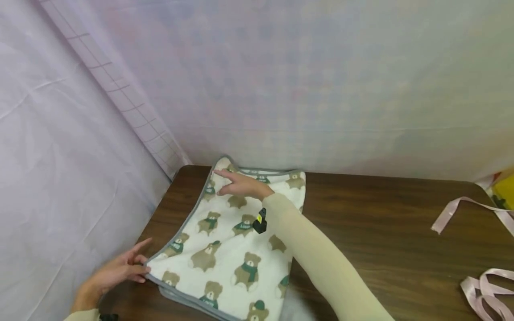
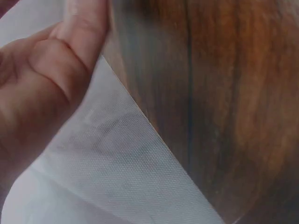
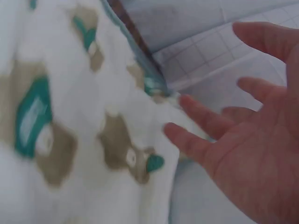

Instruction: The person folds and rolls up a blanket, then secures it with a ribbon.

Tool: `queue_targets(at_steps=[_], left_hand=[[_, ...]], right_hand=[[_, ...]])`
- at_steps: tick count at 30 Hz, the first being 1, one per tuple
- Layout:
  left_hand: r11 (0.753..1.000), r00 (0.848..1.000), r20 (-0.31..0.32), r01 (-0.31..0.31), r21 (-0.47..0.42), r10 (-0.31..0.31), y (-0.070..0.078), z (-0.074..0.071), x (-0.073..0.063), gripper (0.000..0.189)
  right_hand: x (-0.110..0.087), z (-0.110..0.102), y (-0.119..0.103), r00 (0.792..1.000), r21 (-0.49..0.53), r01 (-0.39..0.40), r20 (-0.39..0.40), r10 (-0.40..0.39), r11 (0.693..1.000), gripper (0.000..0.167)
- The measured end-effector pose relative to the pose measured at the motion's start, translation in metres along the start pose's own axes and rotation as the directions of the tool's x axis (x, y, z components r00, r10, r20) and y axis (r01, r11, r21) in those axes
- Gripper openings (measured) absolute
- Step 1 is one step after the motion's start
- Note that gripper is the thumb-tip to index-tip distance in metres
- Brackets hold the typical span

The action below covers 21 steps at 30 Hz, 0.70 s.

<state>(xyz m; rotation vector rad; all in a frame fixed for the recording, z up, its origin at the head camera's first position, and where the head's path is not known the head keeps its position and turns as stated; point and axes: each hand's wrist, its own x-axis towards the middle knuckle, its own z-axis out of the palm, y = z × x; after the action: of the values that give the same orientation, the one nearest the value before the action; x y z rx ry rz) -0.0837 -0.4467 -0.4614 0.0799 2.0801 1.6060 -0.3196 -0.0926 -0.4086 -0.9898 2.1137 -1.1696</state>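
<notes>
A white fleece blanket [image 1: 222, 243] with brown bears in green scarves and a grey edging lies folded in layers on the wooden table. At its near left corner, my left hand [image 1: 116, 273] pinches the edge between thumb and fingers, the index finger pointing away. The left wrist view shows only part of that hand [image 2: 44, 77], not the held corner. My right hand [image 1: 242, 186] is over the far part of the blanket, fingers extended toward its left edge. In the right wrist view the spread fingers of that hand [image 3: 254, 133] are beside the bear print.
Pale pink ribbon lies on the table's right side, one strip [image 1: 446, 216] farther back and a loose heap [image 1: 478, 294] nearer. White sheeting [image 1: 321, 111] hangs behind the dark brown table [image 1: 373, 223] and along its left. Something yellow [image 1: 505, 189] shows at the far right.
</notes>
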Motion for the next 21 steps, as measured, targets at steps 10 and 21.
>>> queue_targets(at_steps=[10,21], left_hand=[[0.914,0.958,-0.242,0.233,0.333,-0.156,0.029,0.018,0.014,0.078],[0.772,0.982,-0.164,0.031,0.635,0.095,0.064,0.050,0.047,0.071]], right_hand=[[-0.040,-0.002,0.024,0.989,-0.117,-0.072,0.122,0.086,0.991,0.070],[-0.072,0.022,0.033,0.988,-0.330,-0.069,0.108,0.110,0.941,0.061]])
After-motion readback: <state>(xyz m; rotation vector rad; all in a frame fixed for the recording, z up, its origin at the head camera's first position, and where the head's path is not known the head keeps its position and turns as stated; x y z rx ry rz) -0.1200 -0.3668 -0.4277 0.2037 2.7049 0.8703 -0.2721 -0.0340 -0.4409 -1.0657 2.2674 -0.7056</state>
